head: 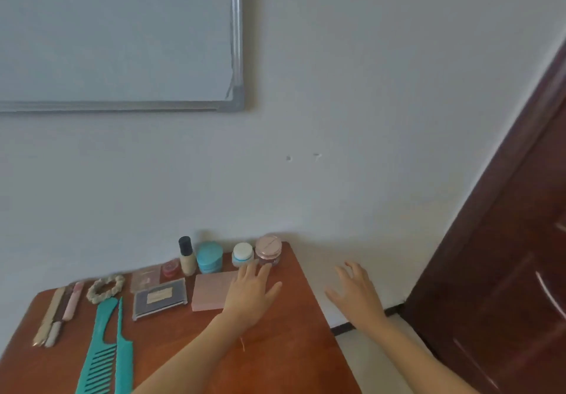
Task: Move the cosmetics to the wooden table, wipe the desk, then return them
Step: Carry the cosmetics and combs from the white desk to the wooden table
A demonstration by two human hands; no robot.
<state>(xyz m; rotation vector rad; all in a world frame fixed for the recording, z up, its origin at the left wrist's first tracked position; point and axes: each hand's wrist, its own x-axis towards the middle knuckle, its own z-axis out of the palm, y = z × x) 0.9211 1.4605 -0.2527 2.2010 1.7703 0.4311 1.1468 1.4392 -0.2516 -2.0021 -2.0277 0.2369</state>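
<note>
Cosmetics lie on the reddish wooden table (275, 347). Along the wall stand a pink-lidded jar (269, 251), a white-lidded jar (243, 253), a teal jar (209, 257), a foundation bottle (186, 256) and a small red pot (170, 268). A pink palette (211, 291) and a dark palette (160, 298) lie in front of them. My left hand (251, 294) hovers with straight fingers over the pink palette's right end, fingertips near the two right jars. My right hand (356, 291) is spread open in the air beyond the table's right edge. Both hold nothing.
Two teal combs (105, 347), a cream scrunchie (105, 288) and several slim tubes (58, 314) lie on the table's left part. A whiteboard (122, 35) hangs on the wall. A dark brown door (505, 271) stands at the right, with pale floor below.
</note>
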